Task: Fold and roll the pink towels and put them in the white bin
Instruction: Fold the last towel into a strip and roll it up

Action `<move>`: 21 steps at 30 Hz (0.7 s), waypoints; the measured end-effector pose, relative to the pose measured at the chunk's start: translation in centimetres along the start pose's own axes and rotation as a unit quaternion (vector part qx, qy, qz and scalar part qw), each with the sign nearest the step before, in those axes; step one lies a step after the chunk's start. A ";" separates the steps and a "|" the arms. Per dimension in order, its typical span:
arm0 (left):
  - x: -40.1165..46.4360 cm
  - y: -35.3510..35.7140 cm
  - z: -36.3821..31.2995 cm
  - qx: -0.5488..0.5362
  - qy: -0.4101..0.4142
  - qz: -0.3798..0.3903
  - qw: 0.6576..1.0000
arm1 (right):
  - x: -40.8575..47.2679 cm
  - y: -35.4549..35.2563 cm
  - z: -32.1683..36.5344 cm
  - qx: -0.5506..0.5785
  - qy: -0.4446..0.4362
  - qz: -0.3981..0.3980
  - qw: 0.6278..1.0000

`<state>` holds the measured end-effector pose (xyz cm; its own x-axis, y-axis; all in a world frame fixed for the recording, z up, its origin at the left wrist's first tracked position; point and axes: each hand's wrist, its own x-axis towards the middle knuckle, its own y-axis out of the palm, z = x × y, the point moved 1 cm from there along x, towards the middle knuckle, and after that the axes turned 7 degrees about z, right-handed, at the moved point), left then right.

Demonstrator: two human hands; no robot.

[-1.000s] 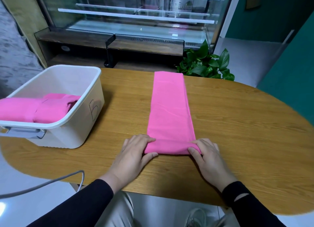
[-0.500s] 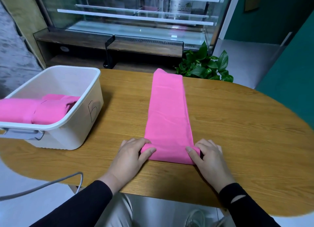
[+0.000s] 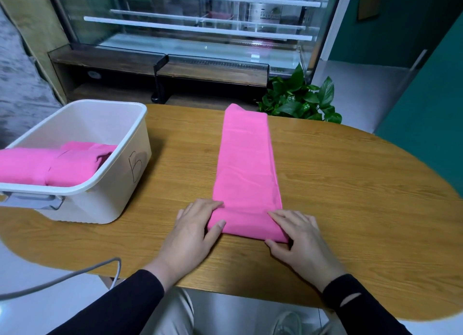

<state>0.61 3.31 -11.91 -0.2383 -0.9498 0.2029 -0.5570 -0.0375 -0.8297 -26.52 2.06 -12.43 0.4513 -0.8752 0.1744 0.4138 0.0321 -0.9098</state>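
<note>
A: Both hands are pressed on the near end of the pink towel [image 3: 246, 169]: left hand [image 3: 194, 225] and right hand [image 3: 298, 234], fingers pinching the started roll, now wider than a second ago
B: Rolling is judged barely begun; more pink towels [image 3: 50, 164] are seen in the white bin [image 3: 120, 184], their number hidden by its cut-off edge

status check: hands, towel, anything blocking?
Left hand and right hand pinch near end of pink towel strip, first turn started. White bin left, holds pink towels. Table path clear.
</note>
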 end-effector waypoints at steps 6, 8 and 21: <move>-0.2 -0.3 -0.2 0.007 0.033 -0.002 0.999 | 0.0 0.2 -0.3 0.021 0.036 0.011 0.999; -0.1 -0.2 0.0 0.017 0.031 0.001 0.999 | -0.1 0.1 -0.5 0.049 0.057 -0.004 0.997; 0.0 0.3 0.2 0.031 0.024 0.024 0.999 | 0.5 -0.4 -0.7 0.134 0.064 -0.047 0.988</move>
<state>0.66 3.25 -12.25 -0.3025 -0.9349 0.1858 -0.4948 -0.0126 -0.8689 -26.97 1.27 -12.26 0.3046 -0.9337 0.1883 0.6512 0.0599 -0.7566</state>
